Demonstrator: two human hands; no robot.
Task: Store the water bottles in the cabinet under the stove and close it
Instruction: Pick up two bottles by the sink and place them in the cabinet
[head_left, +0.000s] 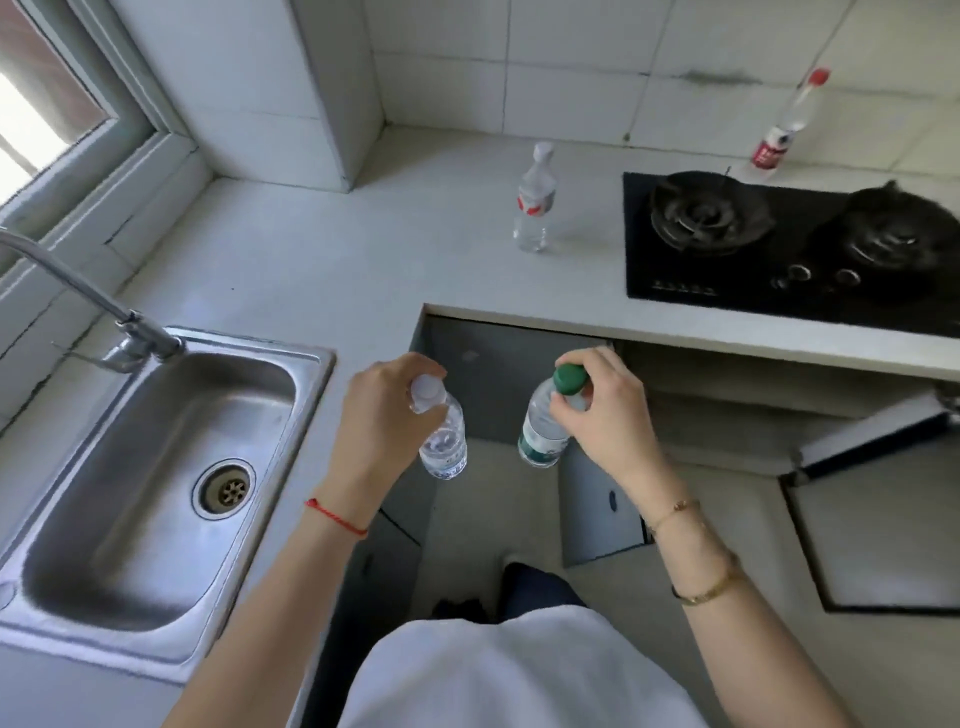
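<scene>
Fingers of my left hand (384, 410) are pinched round the neck of a clear white-capped bottle (441, 441), and the fingers of my right hand (602, 410) are closed just under the green cap of a second bottle (543, 428). Both bottles hang below the grip, long axes near upright and bases tilted slightly toward each other, out past the front edge of the countertop (322, 270) and over the floor.

What I am steering by: the open cabinet (727, 395) under the stove (789, 244) lies ahead, below and to the right of both hands. Its door (872, 436) is swung out at the far right. The right hand is nearer the opening, so I judge the green-capped bottle would go in first, lowered and pushed forward under the counter's edge.

That overhanging front edge is the thing to clear; the bottles must drop before they travel in. A grey panel (602, 509) stands just below the right hand, beside the opening.

Two more bottles wait on the countertop: one (535, 202) near the stove's left edge, another with a red cap (789, 124) by the back wall behind the stove. The sink (291, 364) sits at the left, well apart from the work.
</scene>
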